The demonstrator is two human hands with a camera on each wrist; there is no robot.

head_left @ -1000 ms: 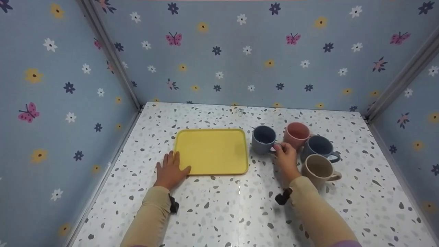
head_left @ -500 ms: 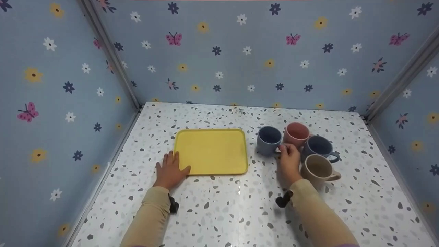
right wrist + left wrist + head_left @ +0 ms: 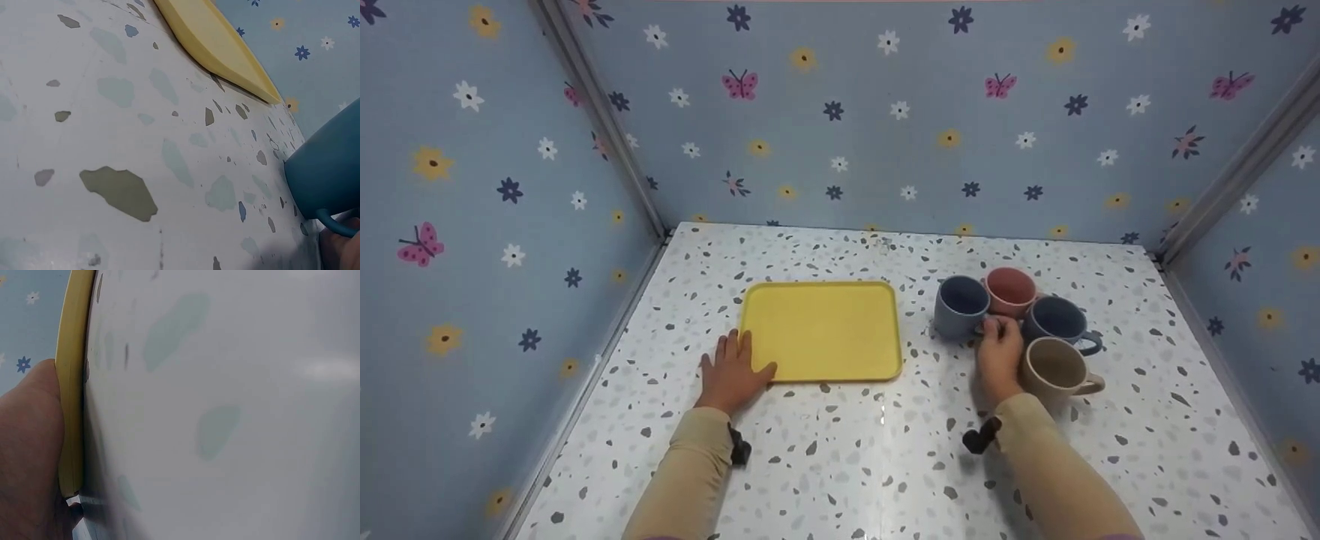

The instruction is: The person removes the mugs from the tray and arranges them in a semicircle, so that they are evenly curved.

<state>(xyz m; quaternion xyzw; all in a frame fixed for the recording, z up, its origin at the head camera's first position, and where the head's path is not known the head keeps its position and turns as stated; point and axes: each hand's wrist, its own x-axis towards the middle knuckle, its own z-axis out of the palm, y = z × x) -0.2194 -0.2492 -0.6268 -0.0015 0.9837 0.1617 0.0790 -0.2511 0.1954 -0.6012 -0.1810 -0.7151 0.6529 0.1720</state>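
Note:
My right hand (image 3: 999, 360) pinches the handle of a blue-grey mug (image 3: 960, 315) that stands upright on the table. In the right wrist view this mug (image 3: 332, 166) shows at the right edge, its handle at the fingers. My left hand (image 3: 733, 377) lies with fingers spread over the lower left corner of a yellow tray (image 3: 823, 331). From the left wrist, the thumb side of the hand rests against the tray's edge (image 3: 71, 394). Just right of the held mug stand a pink mug (image 3: 1011, 291), a second blue-grey mug (image 3: 1056, 319) and a beige mug (image 3: 1054, 367).
The table (image 3: 840, 457) has a white, speckled top. Blue panels with flowers and butterflies enclose it at the back (image 3: 870, 127), left (image 3: 472, 300) and right (image 3: 1267, 300). The beige mug stands close beside the right hand and wrist.
My right hand has moved the held blue-grey mug to the right, away from the tray and up close to the pink mug. The left hand and the tray have stayed in place.

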